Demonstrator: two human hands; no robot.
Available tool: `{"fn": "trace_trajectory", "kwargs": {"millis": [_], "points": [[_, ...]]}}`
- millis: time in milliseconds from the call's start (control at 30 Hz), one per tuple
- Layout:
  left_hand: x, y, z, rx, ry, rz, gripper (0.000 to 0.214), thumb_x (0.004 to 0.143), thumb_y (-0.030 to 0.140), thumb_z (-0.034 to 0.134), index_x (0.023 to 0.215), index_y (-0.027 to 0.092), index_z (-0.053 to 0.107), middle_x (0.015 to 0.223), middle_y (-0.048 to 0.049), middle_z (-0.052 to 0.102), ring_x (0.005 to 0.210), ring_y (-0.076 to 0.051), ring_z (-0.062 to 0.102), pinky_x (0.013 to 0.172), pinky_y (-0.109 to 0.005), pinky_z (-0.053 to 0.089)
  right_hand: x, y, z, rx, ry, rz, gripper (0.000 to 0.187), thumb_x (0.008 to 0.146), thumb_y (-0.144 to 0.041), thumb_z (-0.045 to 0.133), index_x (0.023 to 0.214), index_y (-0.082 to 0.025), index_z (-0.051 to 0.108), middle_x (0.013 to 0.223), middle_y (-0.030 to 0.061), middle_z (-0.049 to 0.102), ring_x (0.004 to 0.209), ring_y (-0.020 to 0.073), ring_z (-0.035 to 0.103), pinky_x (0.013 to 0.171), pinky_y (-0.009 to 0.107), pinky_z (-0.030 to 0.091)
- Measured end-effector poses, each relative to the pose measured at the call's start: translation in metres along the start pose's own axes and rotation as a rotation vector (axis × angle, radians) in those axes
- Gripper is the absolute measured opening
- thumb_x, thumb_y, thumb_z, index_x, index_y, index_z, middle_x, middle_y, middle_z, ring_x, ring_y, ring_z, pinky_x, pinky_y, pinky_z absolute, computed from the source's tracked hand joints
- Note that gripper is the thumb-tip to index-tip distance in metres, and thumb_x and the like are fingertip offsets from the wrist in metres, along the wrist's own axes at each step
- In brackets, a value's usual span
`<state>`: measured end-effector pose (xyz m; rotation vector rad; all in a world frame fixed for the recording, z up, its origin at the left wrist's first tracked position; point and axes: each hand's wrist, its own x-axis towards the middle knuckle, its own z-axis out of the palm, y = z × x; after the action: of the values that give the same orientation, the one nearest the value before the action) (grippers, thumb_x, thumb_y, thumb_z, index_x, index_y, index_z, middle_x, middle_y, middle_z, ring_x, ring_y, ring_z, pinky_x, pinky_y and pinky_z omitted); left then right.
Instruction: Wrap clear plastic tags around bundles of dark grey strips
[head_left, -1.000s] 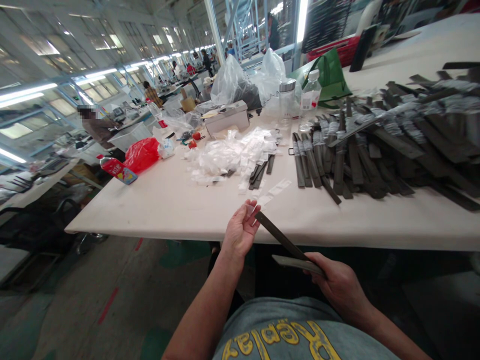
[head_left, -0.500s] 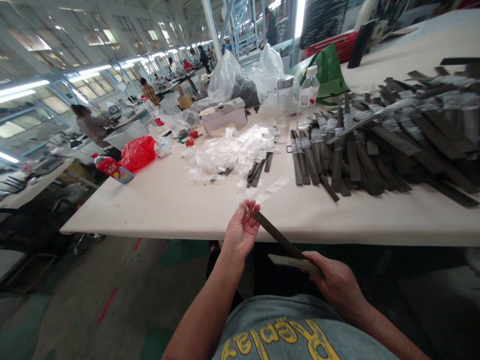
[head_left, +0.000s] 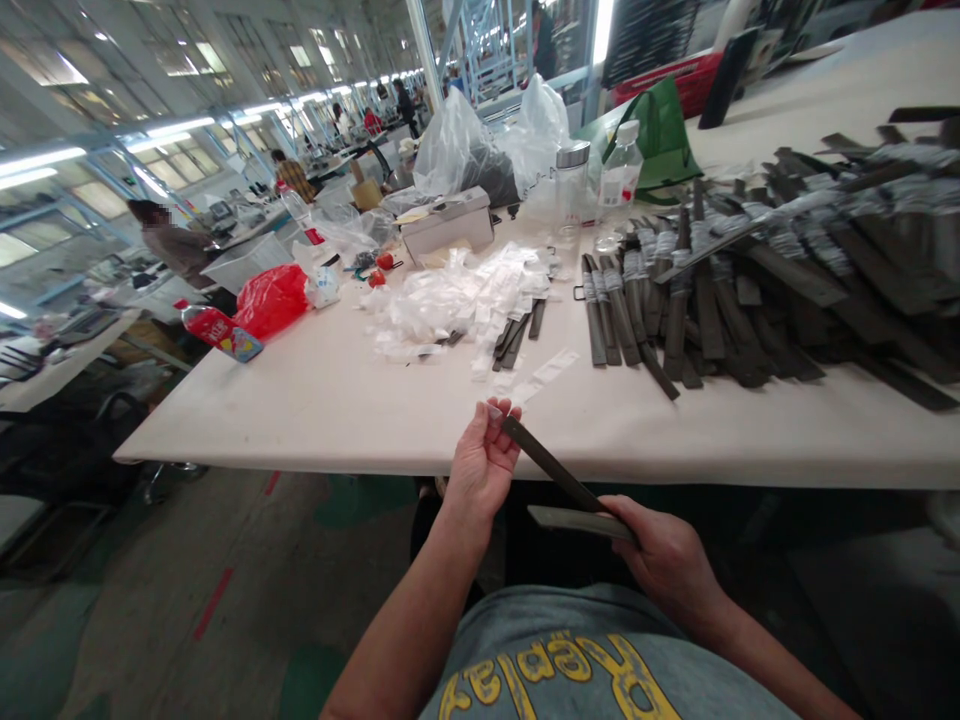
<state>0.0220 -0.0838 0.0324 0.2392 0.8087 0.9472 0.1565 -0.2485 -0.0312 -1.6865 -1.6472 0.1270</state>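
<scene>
My right hand (head_left: 667, 555) is closed around a folded dark grey-green fabric strip (head_left: 553, 463) in front of the table edge. One end of the strip reaches up to the fingertips of my left hand (head_left: 486, 455); a second, lighter end juts out lower down. Between the thumb and fingers of my left hand is a small white piece (head_left: 495, 412), pinched, its kind too small to make out. Just beyond lie thin white strips (head_left: 551, 375) and a heap of white, filmy pieces (head_left: 465, 300), with a few short dark strips (head_left: 514, 340) at its right edge.
Bundled dark strips (head_left: 750, 320) tied with white wrapping cover the table's (head_left: 300, 420) right side. Behind the heap stand a carton (head_left: 448, 228), a glass jar (head_left: 571, 185), a plastic bottle (head_left: 621, 170) and a green bag (head_left: 664, 140). A red bag (head_left: 274, 300) and drink bottle (head_left: 217, 330) are at left.
My right hand and the strip have shifted slightly up and left, bringing the strip's end closer to my left fingers. The left hand keeps its pinch; the view has tilted slightly.
</scene>
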Motion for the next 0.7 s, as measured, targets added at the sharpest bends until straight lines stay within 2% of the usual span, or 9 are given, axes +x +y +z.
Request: {"fn": "trace_trajectory", "kwargs": {"millis": [333, 467, 567, 700], "points": [[-0.001, -0.01, -0.004, 0.045, -0.032, 0.052, 0.013, 0.081, 0.026, 0.068, 0.086, 0.014, 0.067, 0.083, -0.0059, 0.073, 0.08, -0.017, 0.07, 0.073, -0.026, 0.054, -0.001, 0.006, 0.008, -0.111, 0.007, -0.038, 0.027, 0.097, -0.03, 0.039, 0.093, -0.017, 0.063, 0.071, 0.0033, 0.07, 0.057, 0.0164, 0.066, 0.053, 0.024, 0.045], [-0.003, -0.013, -0.005, 0.065, -0.051, 0.145, 0.018, 0.073, 0.028, 0.075, 0.084, 0.014, 0.068, 0.082, -0.0061, 0.074, 0.079, -0.016, 0.07, 0.075, -0.025, 0.054, 0.005, 0.003, 0.008, -0.155, 0.011, -0.003, 0.029, 0.097, -0.032, 0.038, 0.092, -0.018, 0.062, 0.068, 0.0016, 0.069, 0.052, 0.0165, 0.065, 0.049, 0.025, 0.042], [-0.002, -0.009, -0.005, 0.105, -0.059, 0.231, 0.025, 0.067, 0.029, 0.08, 0.084, 0.014, 0.069, 0.081, -0.0056, 0.073, 0.078, -0.015, 0.069, 0.077, -0.025, 0.053, 0.009, 0.001, 0.004, -0.16, 0.0, -0.042, 0.03, 0.098, -0.032, 0.037, 0.091, -0.017, 0.062, 0.07, 0.0023, 0.07, 0.055, 0.0169, 0.066, 0.051, 0.025, 0.042], [0.003, -0.003, -0.008, 0.191, -0.086, 0.318, 0.03, 0.063, 0.036, 0.082, 0.078, 0.013, 0.069, 0.072, -0.002, 0.07, 0.067, -0.011, 0.066, 0.076, -0.025, 0.052, 0.009, -0.002, -0.001, -0.122, -0.025, -0.103, 0.029, 0.099, -0.031, 0.038, 0.095, -0.016, 0.062, 0.073, 0.0032, 0.07, 0.059, 0.0167, 0.067, 0.055, 0.025, 0.043]]}}
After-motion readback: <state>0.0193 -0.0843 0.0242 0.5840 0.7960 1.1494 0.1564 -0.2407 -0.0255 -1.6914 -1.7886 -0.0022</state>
